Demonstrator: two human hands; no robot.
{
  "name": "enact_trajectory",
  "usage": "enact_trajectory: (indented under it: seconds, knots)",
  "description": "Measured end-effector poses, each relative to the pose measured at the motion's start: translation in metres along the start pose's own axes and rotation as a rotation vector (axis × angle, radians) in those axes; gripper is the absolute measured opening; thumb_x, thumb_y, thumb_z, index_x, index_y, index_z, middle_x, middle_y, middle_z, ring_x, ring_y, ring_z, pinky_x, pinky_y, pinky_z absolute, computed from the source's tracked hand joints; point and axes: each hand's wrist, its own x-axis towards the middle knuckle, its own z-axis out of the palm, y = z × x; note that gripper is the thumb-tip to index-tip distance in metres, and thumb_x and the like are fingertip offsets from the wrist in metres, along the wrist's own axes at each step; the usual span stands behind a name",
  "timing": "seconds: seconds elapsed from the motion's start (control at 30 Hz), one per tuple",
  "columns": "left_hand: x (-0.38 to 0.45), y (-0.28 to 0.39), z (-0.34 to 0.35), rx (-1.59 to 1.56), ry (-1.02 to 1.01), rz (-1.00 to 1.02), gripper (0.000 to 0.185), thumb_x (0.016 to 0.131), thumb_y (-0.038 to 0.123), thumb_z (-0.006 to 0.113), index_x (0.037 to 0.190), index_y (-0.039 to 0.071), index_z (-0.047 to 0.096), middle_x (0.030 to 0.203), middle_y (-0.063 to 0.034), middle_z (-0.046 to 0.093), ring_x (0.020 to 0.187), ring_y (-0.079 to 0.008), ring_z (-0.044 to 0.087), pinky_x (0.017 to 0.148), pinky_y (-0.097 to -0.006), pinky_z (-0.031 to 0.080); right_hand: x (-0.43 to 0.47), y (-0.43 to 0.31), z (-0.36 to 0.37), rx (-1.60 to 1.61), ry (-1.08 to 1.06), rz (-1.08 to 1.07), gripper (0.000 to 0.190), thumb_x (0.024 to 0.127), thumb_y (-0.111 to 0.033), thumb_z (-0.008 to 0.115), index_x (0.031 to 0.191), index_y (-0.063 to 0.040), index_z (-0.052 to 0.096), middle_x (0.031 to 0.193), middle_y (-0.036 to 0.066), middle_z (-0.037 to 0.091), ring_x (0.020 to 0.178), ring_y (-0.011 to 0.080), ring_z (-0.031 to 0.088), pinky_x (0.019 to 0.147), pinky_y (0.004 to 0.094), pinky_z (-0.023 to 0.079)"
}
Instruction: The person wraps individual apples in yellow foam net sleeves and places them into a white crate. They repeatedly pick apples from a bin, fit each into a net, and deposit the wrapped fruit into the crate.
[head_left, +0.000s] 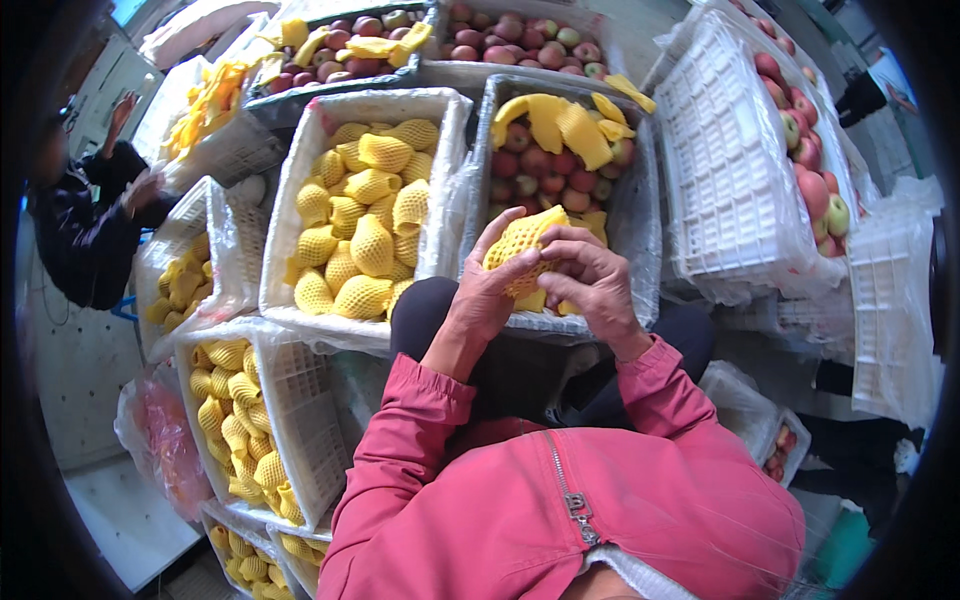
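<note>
Between my hands is a yellow foam net sleeve (517, 251), bulging as if around a fruit; what it wraps is hidden. My left hand (487, 281) cups it from the left side. On its right side, the thumb and fingers of my right hand (589, 274) pinch the sleeve. Beneath both hands stands a plastic-lined crate (651, 247) of bare apples (536, 165), with flat yellow foam sleeves (581, 135) lying on top. Left of it, a white lined crate (274, 247) holds many sleeved fruits (371, 247).
Two crates of apples (517, 37) sit at the back. A tall white crate (735, 165) with apples rises on the right. More crates of sleeved fruit (236, 412) line the left, near a pink plastic bag (172, 442). Another person (90, 225) is at far left.
</note>
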Motion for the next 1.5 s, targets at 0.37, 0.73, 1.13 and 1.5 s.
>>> enact_trajectory:
  seconds: [0.37,0.73,1.13,1.5]
  knots:
    - [0.146,0.119,-0.154,1.583,0.457,0.455,0.083,0.078,0.032,0.077,0.14,-0.004,0.036,0.135,-0.0274,0.041,0.129,-0.0372,0.04,0.109,-0.0437,0.036,0.034,0.095,-0.064,-0.43,-0.035,0.517,0.02,0.085,-0.011,0.066,0.101,0.001,0.068,0.086,0.006,0.069,0.079,0.0118,0.065,0.071,0.0267,0.053]
    - [0.265,0.085,-0.237,2.197,0.157,0.441,0.087,0.081,0.015,0.064,0.153,0.012,0.016,0.156,-0.0185,0.017,0.145,-0.0385,0.014,0.118,-0.046,0.017,0.046,0.161,-0.117,-0.711,0.162,0.321,0.027,0.079,-0.018,0.066,0.098,0.001,0.07,0.094,0.016,0.072,0.091,0.0237,0.069,0.084,0.0352,0.053]
    - [0.09,0.096,-0.119,1.674,0.167,0.525,0.04,0.078,0.006,0.066,0.117,-0.002,0.062,0.135,-0.0194,0.052,0.127,-0.0322,0.049,0.108,-0.0396,0.038,0.099,0.251,-0.143,-1.248,0.184,0.347,0.027,0.079,-0.022,0.066,0.099,-0.004,0.068,0.093,0.014,0.068,0.092,0.0366,0.062,0.08,0.0438,0.048]
    - [0.072,0.037,-0.03,1.501,-0.1,0.172,0.032,0.084,0.013,0.07,0.112,-0.001,0.065,0.097,-0.0116,0.068,0.079,-0.0188,0.064,0.074,-0.0287,0.05,0.04,0.042,-0.03,0.074,-0.092,0.133,0.032,0.092,-0.016,0.065,0.114,0.007,0.064,0.129,0.007,0.051,0.103,0.0135,0.06,0.09,0.0273,0.05]
